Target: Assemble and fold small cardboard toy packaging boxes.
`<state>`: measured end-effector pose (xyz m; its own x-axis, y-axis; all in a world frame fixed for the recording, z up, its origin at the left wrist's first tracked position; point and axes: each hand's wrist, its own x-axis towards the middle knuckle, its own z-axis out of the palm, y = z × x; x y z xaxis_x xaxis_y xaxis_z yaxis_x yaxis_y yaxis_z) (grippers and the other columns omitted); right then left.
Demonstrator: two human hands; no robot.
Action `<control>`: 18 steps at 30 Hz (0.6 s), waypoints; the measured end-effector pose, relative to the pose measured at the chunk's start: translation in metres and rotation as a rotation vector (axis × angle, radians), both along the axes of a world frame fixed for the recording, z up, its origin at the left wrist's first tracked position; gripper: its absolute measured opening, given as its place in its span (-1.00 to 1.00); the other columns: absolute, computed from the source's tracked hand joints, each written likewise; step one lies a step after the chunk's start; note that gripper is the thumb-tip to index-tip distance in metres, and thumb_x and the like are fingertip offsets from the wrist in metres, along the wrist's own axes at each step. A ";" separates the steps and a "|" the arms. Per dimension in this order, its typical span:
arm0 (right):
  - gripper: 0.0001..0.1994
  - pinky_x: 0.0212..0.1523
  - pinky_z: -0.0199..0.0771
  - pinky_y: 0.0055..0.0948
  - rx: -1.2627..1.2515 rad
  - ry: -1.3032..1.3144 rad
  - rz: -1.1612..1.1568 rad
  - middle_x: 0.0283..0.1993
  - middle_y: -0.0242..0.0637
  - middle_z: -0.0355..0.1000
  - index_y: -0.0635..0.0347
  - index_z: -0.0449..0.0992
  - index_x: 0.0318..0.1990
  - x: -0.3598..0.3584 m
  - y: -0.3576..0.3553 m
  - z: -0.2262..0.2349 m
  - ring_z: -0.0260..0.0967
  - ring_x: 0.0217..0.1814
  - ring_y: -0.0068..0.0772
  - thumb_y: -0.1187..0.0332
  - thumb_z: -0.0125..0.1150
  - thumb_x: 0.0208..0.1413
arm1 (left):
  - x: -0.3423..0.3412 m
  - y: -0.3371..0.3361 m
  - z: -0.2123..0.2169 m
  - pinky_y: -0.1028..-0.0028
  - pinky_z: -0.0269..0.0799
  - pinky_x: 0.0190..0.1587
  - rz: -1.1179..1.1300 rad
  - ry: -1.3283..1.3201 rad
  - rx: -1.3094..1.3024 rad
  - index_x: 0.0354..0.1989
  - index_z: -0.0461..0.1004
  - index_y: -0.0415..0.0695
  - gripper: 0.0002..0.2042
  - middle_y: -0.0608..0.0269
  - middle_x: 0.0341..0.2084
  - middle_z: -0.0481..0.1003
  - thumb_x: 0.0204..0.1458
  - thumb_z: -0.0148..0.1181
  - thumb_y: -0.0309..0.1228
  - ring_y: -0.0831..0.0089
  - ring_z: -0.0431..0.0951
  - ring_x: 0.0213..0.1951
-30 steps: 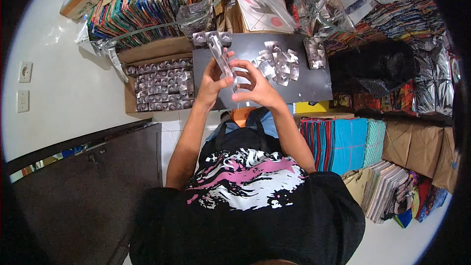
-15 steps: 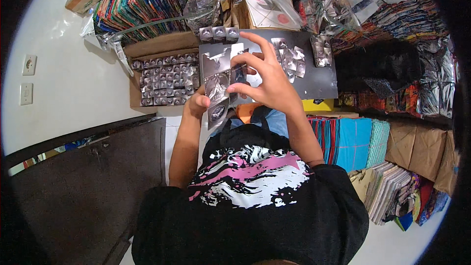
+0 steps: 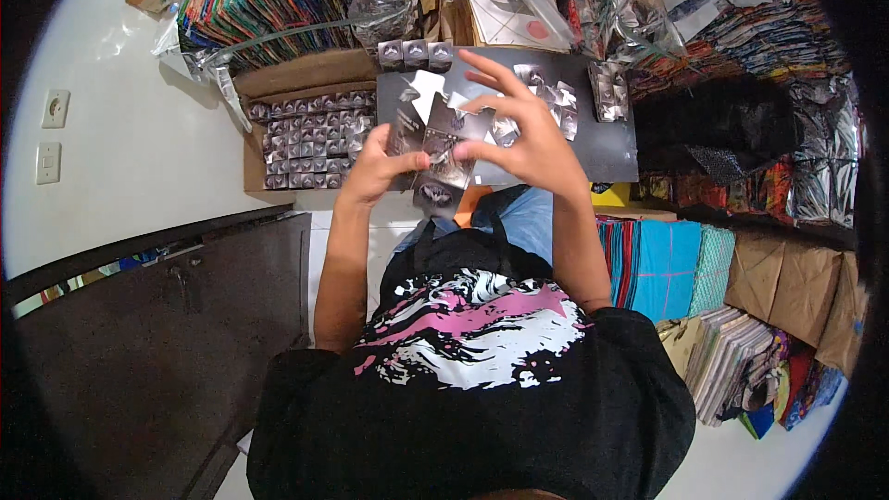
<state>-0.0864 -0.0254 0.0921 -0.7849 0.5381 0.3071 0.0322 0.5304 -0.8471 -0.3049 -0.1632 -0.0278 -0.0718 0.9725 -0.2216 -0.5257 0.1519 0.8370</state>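
In front of my chest, over a dark tabletop (image 3: 602,153), I hold a flat-cut printed carton (image 3: 449,162) in dark grey and silver, with white inner flaps showing at its top. My left hand (image 3: 375,168) grips its left side, thumb lying across the printed face. On the right side my right hand (image 3: 532,134) has its thumb against the carton and a bent finger at a top flap, while the other fingers stretch upward. Small folded boxes (image 3: 415,56) stand in a row at the tabletop's far left corner. More small printed pieces (image 3: 562,102) lie to the right of my hands.
An open cardboard box (image 3: 306,74) at the left holds several rows of small finished boxes (image 3: 319,143). A small stack (image 3: 608,91) sits at the tabletop's right end. Piles of packaged goods (image 3: 287,0) crowd the back. Folded blue cloth (image 3: 667,264) is at the right, a dark cabinet (image 3: 157,333) at the left.
The carton has been lowered and tilted. My left thumb has moved right across its face, and my right hand has shifted slightly right, its thumb now on the carton's printed face.
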 end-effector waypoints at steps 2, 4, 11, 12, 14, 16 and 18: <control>-0.40 0.40 0.39 -0.12 -0.195 0.024 -0.034 0.55 -0.18 0.26 0.17 0.56 0.23 0.003 0.001 -0.002 0.32 0.49 -0.10 0.40 0.61 -0.01 | 0.011 0.005 0.033 0.44 0.57 0.00 0.134 0.184 -0.031 -0.03 0.63 -0.25 -0.63 0.24 -0.16 0.70 -0.03 0.59 -0.50 0.51 0.66 -0.17; -0.31 0.31 0.49 -0.20 -0.459 0.060 -0.125 0.47 -0.21 0.32 0.13 0.38 0.41 -0.003 -0.002 -0.012 0.36 0.42 -0.23 0.44 0.53 0.11 | 0.019 0.010 0.047 0.47 0.58 -0.09 0.304 0.246 -0.048 -0.12 0.67 -0.25 -0.76 0.21 -0.21 0.71 0.05 0.55 -0.49 0.53 0.66 -0.25; -0.72 -0.30 0.39 -0.50 -0.516 -0.032 -0.220 -0.40 -0.44 0.53 0.29 0.65 -0.15 -0.014 0.001 -0.062 0.38 -0.33 -0.67 0.25 0.53 0.17 | 0.031 0.013 0.050 0.48 0.57 -0.12 0.353 0.484 -0.038 -0.12 0.66 -0.28 -0.71 0.24 -0.24 0.71 0.05 0.57 -0.40 0.56 0.65 -0.25; -0.72 -0.37 0.32 -0.50 -0.489 -0.074 -0.248 -0.49 -0.48 0.47 0.31 0.65 -0.27 -0.014 0.003 -0.065 0.29 -0.41 -0.70 0.23 0.52 0.18 | 0.034 0.014 0.053 0.50 0.56 -0.13 0.404 0.492 0.044 -0.14 0.66 -0.26 -0.72 0.26 -0.26 0.71 0.04 0.58 -0.41 0.57 0.65 -0.25; -0.70 -0.41 0.27 -0.49 -0.475 -0.063 -0.230 -0.52 -0.49 0.42 0.31 0.62 -0.31 -0.013 0.002 -0.060 0.24 -0.43 -0.70 0.22 0.52 0.18 | 0.029 0.013 0.059 0.51 0.56 -0.14 0.385 0.501 0.035 -0.14 0.67 -0.26 -0.73 0.27 -0.26 0.71 0.04 0.57 -0.43 0.59 0.65 -0.25; -0.68 -0.44 0.22 -0.48 -0.458 -0.050 -0.211 -0.55 -0.49 0.38 0.32 0.59 -0.36 -0.013 -0.002 -0.056 0.19 -0.46 -0.71 0.22 0.52 0.18 | 0.024 0.015 0.056 0.53 0.55 -0.14 0.374 0.462 0.046 -0.14 0.67 -0.25 -0.75 0.28 -0.27 0.71 0.04 0.56 -0.46 0.62 0.64 -0.27; -0.67 -0.44 0.23 -0.47 -0.482 -0.086 -0.220 -0.54 -0.48 0.39 0.31 0.57 -0.37 -0.014 -0.007 -0.053 0.21 -0.45 -0.70 0.21 0.52 0.17 | 0.026 0.014 0.053 0.53 0.55 -0.14 0.396 0.455 0.037 -0.17 0.68 -0.25 -0.78 0.29 -0.28 0.71 0.05 0.56 -0.47 0.62 0.64 -0.28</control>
